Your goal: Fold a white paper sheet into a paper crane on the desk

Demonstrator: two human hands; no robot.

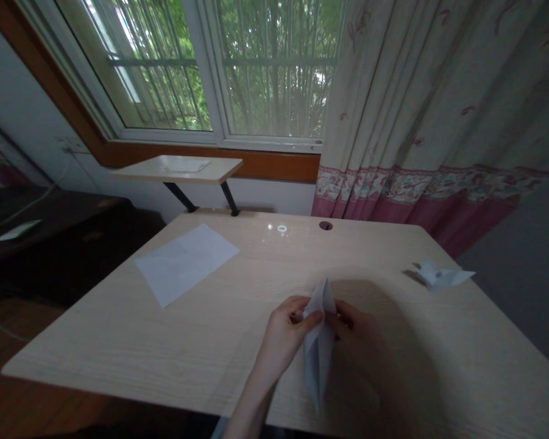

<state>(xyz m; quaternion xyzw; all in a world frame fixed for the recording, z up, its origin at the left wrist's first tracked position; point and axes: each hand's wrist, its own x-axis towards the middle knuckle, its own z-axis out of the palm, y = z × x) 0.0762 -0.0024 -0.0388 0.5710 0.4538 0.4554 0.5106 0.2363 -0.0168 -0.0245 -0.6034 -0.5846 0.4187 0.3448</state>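
Note:
Over the near middle of a pale wooden desk (119,341), both my hands hold a folded white paper shape (318,353), long and pointed at both ends. My left hand (286,332) pinches its upper left edge with thumb and fingers. My right hand (363,338) grips the upper right edge, fingers closed on the paper. The paper's upper tip rises between my hands and its lower point hangs toward the desk's near edge.
A flat white sheet (186,261) lies on the desk's left part. A finished folded paper figure (441,275) sits near the right edge. A small raised shelf (178,169) stands at the back, a cable hole (325,225) nearby. Window and curtain behind; dark furniture left.

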